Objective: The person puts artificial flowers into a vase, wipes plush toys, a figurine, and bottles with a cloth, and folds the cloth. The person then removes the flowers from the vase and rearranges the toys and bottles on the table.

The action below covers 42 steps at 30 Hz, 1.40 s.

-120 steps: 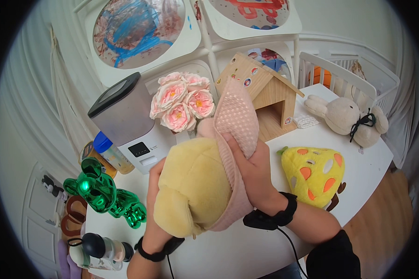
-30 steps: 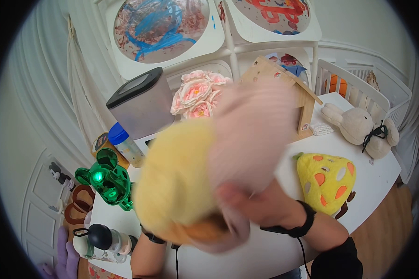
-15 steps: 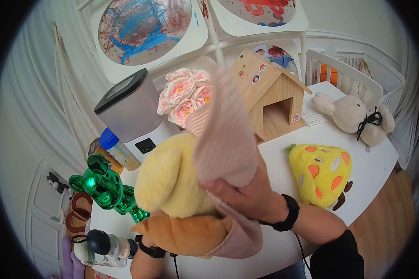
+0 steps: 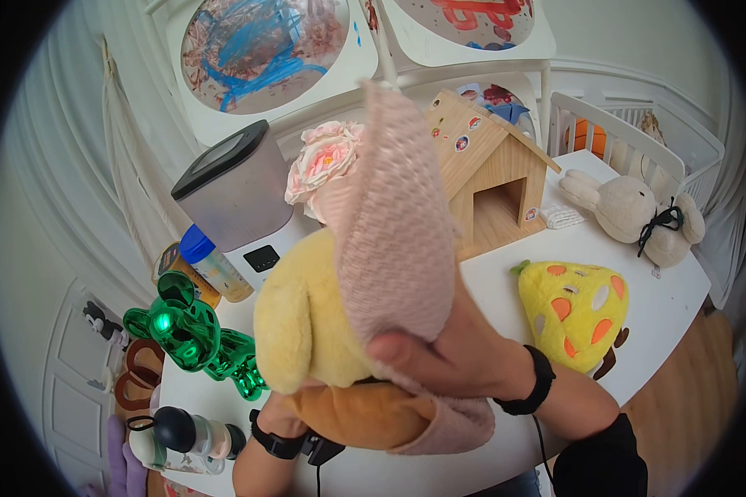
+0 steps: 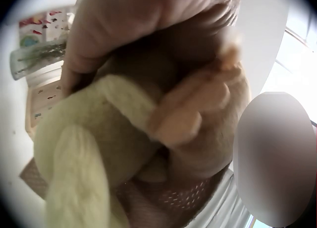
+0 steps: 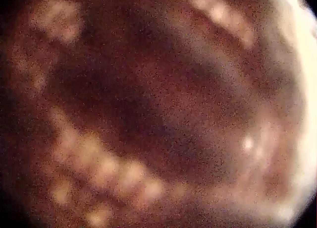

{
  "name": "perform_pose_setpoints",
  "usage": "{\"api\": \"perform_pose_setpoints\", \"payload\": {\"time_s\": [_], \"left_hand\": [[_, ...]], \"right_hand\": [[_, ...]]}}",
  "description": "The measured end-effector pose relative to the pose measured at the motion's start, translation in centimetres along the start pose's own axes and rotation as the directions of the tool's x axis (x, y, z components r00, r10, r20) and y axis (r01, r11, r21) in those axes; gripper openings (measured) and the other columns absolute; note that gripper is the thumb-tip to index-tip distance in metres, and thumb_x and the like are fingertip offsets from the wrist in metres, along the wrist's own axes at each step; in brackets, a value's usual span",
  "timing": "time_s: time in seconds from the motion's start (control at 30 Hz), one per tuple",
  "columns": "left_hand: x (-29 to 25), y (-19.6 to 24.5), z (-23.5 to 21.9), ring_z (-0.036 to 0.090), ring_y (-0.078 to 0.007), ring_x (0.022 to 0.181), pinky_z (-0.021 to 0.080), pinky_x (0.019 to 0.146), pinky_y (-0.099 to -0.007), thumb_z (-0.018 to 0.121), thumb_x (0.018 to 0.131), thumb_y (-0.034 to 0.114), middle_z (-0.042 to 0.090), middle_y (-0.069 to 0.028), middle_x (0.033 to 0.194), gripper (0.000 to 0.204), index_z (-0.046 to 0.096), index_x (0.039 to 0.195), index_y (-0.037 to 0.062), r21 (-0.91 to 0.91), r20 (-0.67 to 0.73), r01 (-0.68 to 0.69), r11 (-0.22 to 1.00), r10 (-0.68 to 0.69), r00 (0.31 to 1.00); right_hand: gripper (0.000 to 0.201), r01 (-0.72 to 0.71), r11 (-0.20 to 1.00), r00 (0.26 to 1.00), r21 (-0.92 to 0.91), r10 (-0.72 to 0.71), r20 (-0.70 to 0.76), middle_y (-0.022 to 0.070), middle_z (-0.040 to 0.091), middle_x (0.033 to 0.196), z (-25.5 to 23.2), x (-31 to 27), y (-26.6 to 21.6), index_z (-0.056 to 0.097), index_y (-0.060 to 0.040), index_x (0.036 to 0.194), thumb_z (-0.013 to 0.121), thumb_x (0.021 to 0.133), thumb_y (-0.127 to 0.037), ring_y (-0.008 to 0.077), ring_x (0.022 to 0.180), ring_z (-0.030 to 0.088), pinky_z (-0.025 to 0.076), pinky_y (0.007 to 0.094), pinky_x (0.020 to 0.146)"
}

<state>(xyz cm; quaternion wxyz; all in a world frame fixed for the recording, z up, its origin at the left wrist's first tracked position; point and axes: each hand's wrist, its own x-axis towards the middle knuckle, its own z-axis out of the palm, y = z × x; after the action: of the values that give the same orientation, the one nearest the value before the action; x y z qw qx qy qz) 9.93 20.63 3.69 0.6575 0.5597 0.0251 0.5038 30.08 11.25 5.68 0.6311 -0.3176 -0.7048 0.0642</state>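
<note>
Left to right on the white table (image 4: 506,273): a green metallic bear (image 4: 192,335), then the yellow plush toy (image 4: 307,323) held above it, the left hand (image 5: 148,20) gripping underneath, the right hand (image 4: 456,352) clutching its pink knitted cloth (image 4: 394,240); beyond, a wooden toy house (image 4: 493,170) and beige rabbit (image 4: 638,215).

A round white table (image 4: 506,273) spreads beneath the grip. Beyond the grip, white stools (image 4: 273,58) with paint-smeared round seats are stacked against a pale paneled wall (image 4: 75,166). To the right of the grip stands a white slatted crib (image 4: 630,132), with wood flooring (image 4: 704,364) showing below the table's edge. Down to the left is what seems to be a white paneled cabinet door (image 4: 70,389), though the view there is warped. The light is soft and even.
</note>
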Motion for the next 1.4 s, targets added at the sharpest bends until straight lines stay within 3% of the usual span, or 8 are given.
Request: {"api": "perform_pose_setpoints", "payload": {"time_s": [0.27,0.4,0.47,0.5,0.57,0.67,0.87,1.4], "left_hand": [[-1.2,0.8,-0.7,0.053,-0.0301,0.129,0.042,0.111,-0.0459,0.042,0.101,0.056,0.05,-0.0165,0.145,0.068,0.042,0.145,0.0055,0.097,-0.052,-0.013,0.995,0.018,0.998],[-1.6,1.1,-0.8,0.053,-0.03,0.129,0.042,0.111,-0.0458,0.042,0.101,0.056,0.05,-0.0166,0.145,0.068,0.042,0.145,0.0053,0.149,-0.065,-0.006,0.989,0.016,0.998],[-1.7,1.0,-0.9,0.054,-0.0299,0.129,0.042,0.11,-0.0457,0.042,0.101,0.056,0.05,-0.0166,0.144,0.068,0.042,0.145,0.0052,0.171,-0.068,0.005,0.985,0.007,0.998],[-1.7,0.9,-0.8,0.054,-0.0299,0.129,0.042,0.11,-0.0456,0.042,0.101,0.056,0.05,-0.0166,0.144,0.067,0.042,0.145,0.0052,0.179,-0.068,0.01,0.984,0.003,0.998],[-1.7,0.8,-0.7,0.054,-0.0298,0.128,0.042,0.11,-0.0455,0.042,0.101,0.056,0.051,-0.0166,0.144,0.067,0.043,0.145,0.0051,0.197,-0.066,0.016,0.98,-0.003,0.998],[-1.6,0.7,-0.6,0.054,-0.0297,0.128,0.042,0.11,-0.0454,0.042,0.101,0.056,0.051,-0.0167,0.143,0.067,0.043,0.144,0.0049,0.227,-0.06,0.028,0.973,-0.015,0.998],[-1.2,0.2,-0.3,0.055,-0.0296,0.127,0.043,0.11,-0.0451,0.043,0.101,0.056,0.052,-0.0168,0.143,0.067,0.043,0.144,0.0047,0.287,-0.049,0.055,0.956,-0.043,0.998],[-0.9,0.0,-0.2,0.056,-0.0291,0.125,0.043,0.109,-0.0444,0.043,0.101,0.056,0.054,-0.017,0.141,0.066,0.045,0.142,0.0039,0.459,-0.026,0.109,0.882,-0.109,0.994]], "right_hand": [[0.079,0.254,0.93,0.936,-0.264,-0.169,0.308,0.0285,0.031,0.151,-0.8,0.8,-1.9,0.045,-0.001,0.14,0.076,0.083,-0.046,0.051,0.138,0.031,0.025,0.0588,0.113],[0.075,0.234,0.953,0.967,-0.194,-0.207,0.147,0.0262,0.033,0.15,0.0,0.7,-1.0,0.049,0.0005,0.136,0.076,0.082,-0.043,0.0493,0.138,0.032,0.026,0.0559,0.113],[0.072,0.098,0.992,0.994,-0.082,-0.101,-0.033,0.0224,0.037,0.146,0.2,0.5,-1.0,0.049,0.0012,0.139,0.075,0.084,-0.038,0.0444,0.132,0.04,0.036,0.0506,0.105],[0.072,0.096,0.992,0.994,-0.085,-0.099,-0.034,0.0224,0.037,0.146,0.3,0.1,-1.1,0.049,0.0012,0.139,0.075,0.084,-0.038,0.0444,0.132,0.04,0.036,0.0506,0.105],[0.069,-0.265,0.917,0.962,0.299,0.273,0.014,0.022,0.043,0.141,0.5,-0.7,-1.2,0.046,0.0051,0.138,0.072,0.089,-0.036,0.0382,0.129,0.044,0.037,0.0473,0.105],[0.062,-0.426,0.774,0.891,0.468,0.449,0.07,0.0184,0.049,0.134,0.0,-0.5,-2.2,0.046,0.0052,0.137,0.066,0.095,-0.035,0.0287,0.123,0.049,0.039,0.0425,0.104],[0.057,-0.511,0.582,0.806,0.632,0.581,0.117,0.0129,0.058,0.124,-0.3,0.6,-3.1,0.046,0.0061,0.135,0.054,0.103,-0.04,0.0169,0.112,0.055,0.044,0.0312,0.096],[0.045,-0.415,0.863,0.884,0.286,0.458,-0.098,0.0145,0.068,0.085,-0.3,-0.7,-1.2,0.061,0.0087,0.109,0.052,0.105,-0.035,0.02,0.076,0.065,0.051,0.0349,0.07]]}}
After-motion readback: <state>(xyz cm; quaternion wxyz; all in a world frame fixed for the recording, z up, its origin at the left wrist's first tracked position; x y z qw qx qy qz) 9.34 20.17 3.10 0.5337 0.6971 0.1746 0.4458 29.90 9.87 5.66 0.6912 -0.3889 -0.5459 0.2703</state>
